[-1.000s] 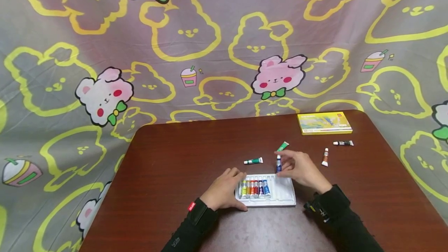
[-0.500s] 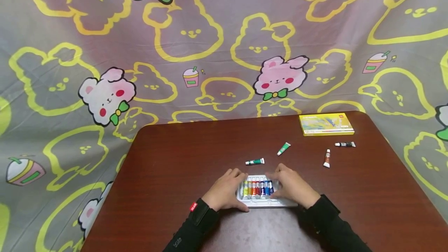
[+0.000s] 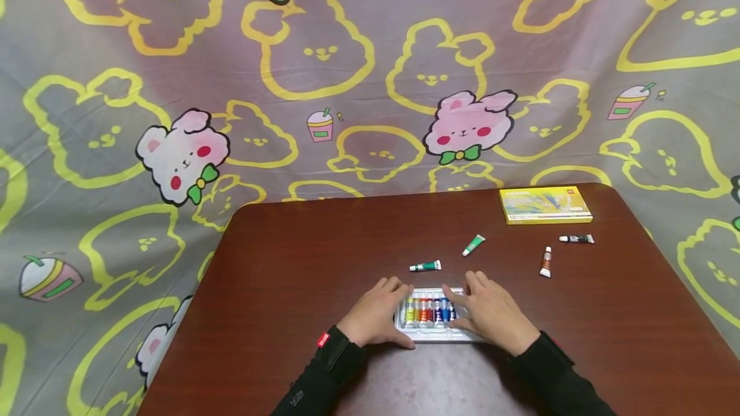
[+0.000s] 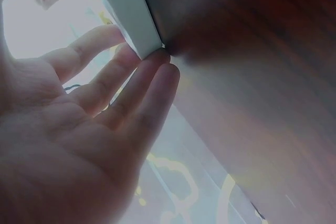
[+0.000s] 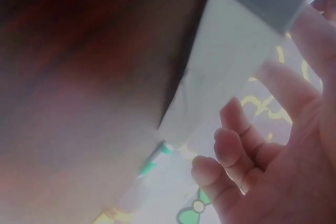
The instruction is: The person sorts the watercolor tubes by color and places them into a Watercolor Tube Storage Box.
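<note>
A white plastic tray (image 3: 442, 336) lies on the table, with a row of small paint tubes (image 3: 424, 312) in its slots, running from yellow through red to blue. My left hand (image 3: 372, 314) grips the tray's left end, thumb at the front corner and fingers along the side; the left wrist view shows fingertips against the tray (image 4: 128, 17). Over the right part of the tray, my right hand (image 3: 491, 314) pinches a dark blue paint tube (image 3: 453, 312) lengthwise between index finger and thumb, at the end of the row. Its other fingers are bent beyond the tray's side (image 5: 220, 61).
Behind the tray lie a dark green tube (image 3: 425, 266) and a light green tube (image 3: 474, 245). Farther right are a brown tube (image 3: 546, 262) and a black tube (image 3: 577, 239). A yellow box (image 3: 546, 205) sits at the back right, before a patterned cloth (image 3: 358, 82).
My right hand has brought the dark blue tube down from above the tray's back edge into the row, beside the other blue tubes. The left hand keeps its hold on the tray.
</note>
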A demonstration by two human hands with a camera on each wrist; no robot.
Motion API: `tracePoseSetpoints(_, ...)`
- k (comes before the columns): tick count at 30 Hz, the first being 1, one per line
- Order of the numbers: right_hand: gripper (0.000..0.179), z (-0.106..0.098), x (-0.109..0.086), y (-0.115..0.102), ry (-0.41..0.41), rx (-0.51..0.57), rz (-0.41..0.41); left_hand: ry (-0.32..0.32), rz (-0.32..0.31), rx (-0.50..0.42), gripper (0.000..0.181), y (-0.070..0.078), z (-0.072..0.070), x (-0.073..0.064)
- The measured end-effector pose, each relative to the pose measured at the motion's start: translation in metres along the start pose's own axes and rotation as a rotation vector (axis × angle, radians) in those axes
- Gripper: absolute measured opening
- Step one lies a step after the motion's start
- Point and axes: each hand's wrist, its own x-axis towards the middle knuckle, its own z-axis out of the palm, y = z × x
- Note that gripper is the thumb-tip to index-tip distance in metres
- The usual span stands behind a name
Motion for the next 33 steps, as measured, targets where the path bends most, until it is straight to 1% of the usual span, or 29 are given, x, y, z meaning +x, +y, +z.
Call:
tracePoseSetpoints(3, 0.066, -0.002, 0.000, 0.002, -0.023, 0.029, 0.005, -0.001, 0.005, -0.004, 0.102, 0.001, 0.000, 0.001)
tracePoseSetpoints(7, 0.067, -0.005, 0.001, 0.005, -0.073, 0.085, 0.016, 0.002, 0.008, -0.004, 0.102, 0.000, 0.000, 0.001)
tracePoseSetpoints(11, 0.062, -0.010, 0.003, 0.010, -0.120, 0.178, 0.051, 0.005, 0.009, 0.007, 0.102, -0.001, 0.002, 0.001)
tracePoseSetpoints(14, 0.056, -0.016, 0.007, 0.018, -0.112, 0.247, 0.090, 0.003, 0.005, 0.011, 0.102, 0.000, 0.002, 0.001)
tracePoseSetpoints(17, 0.052, -0.022, 0.016, 0.035, -0.056, 0.271, 0.110, 0.005, 0.008, 0.010, 0.102, 0.000, 0.001, 0.001)
tracePoseSetpoints(21, 0.046, -0.022, 0.035, 0.064, 0.018, 0.237, 0.109, 0.010, 0.006, 0.003, 0.102, -0.001, 0.001, 0.000)
tracePoseSetpoints(25, 0.035, -0.010, 0.050, 0.089, 0.024, 0.150, 0.081, 0.010, 0.007, 0.003, 0.101, 0.000, 0.002, 0.000)
tracePoseSetpoints(29, 0.019, -0.001, 0.058, 0.098, 0.017, 0.049, 0.015, 0.003, 0.009, 0.004, 0.100, 0.001, 0.002, 0.000)
tracePoseSetpoints(31, 0.016, 0.002, 0.060, 0.097, 0.027, -0.015, -0.014, 0.003, 0.003, 0.003, 0.100, 0.001, 0.002, 0.000)
tracePoseSetpoints(33, 0.014, 0.003, 0.061, 0.096, 0.042, -0.057, -0.021, 0.006, -0.002, 0.006, 0.100, 0.001, 0.001, -0.001)
